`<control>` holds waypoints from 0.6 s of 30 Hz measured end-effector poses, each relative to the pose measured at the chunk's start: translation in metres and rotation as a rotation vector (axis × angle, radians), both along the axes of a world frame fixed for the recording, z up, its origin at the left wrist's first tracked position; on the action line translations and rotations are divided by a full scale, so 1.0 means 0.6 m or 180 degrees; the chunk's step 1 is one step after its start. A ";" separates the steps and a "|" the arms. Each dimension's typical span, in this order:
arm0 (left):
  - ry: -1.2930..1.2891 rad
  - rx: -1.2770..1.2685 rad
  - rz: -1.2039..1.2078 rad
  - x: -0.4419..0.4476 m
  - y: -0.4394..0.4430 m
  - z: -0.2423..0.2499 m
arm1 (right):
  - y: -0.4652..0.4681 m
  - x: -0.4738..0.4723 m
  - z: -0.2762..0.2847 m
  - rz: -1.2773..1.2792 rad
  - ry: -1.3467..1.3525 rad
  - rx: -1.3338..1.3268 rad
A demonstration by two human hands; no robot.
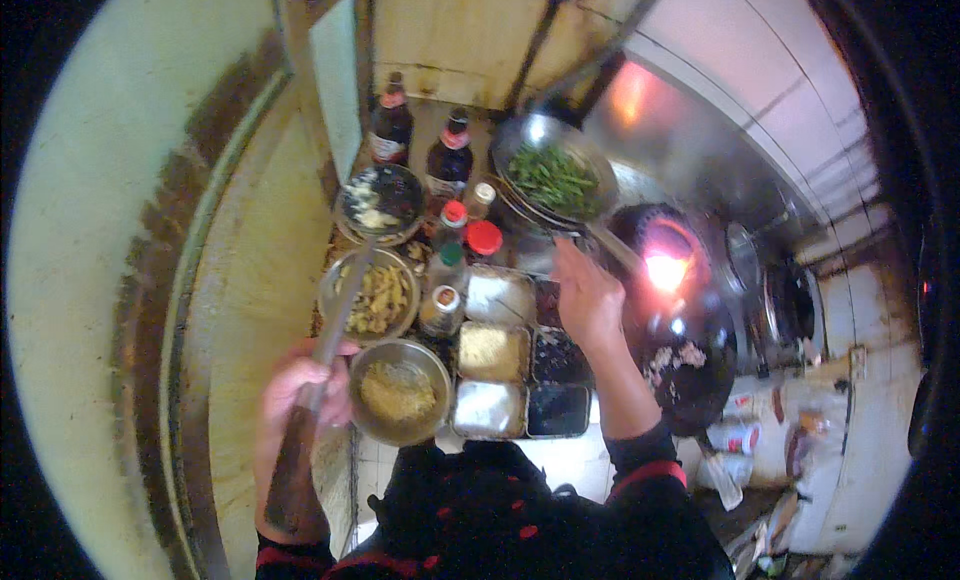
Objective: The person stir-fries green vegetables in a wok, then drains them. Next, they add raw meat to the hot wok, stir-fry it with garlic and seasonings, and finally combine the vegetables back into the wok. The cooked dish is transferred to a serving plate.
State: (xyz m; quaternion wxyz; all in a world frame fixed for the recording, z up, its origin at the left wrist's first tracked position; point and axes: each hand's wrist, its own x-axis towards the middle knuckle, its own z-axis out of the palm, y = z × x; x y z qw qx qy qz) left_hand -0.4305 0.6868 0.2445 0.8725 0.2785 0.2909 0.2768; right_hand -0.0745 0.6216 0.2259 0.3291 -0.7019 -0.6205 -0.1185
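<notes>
My left hand (311,385) grips a long-handled ladle (341,317) where its metal shaft meets the wooden handle. The shaft's far end reaches a dark round bowl (381,201) with white chopped bits; whether this is the ladle's own bowl is unclear. Close beside my left fingers sits a metal bowl (400,426) of yellowish paste or grains. My right hand (589,298) is raised over the seasoning tins, fingers extended and blurred, with nothing visible in it. Right of that forearm, pale meat pieces (675,358) lie in a dark wok (701,400).
A bright flame (666,271) burns behind the wok. Leafy greens (555,178) fill a handled pan or strainer at the back. Two dark bottles (450,156), several red- and green-capped jars (484,238) and a bowl of yellowish pieces (379,298) crowd the counter. A wall (247,340) borders the left.
</notes>
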 end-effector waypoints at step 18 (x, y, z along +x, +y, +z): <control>0.0605 0.0062 0.0963 -0.017 -0.261 0.026 | -0.114 -0.109 -0.215 0.0579 0.1451 -0.0538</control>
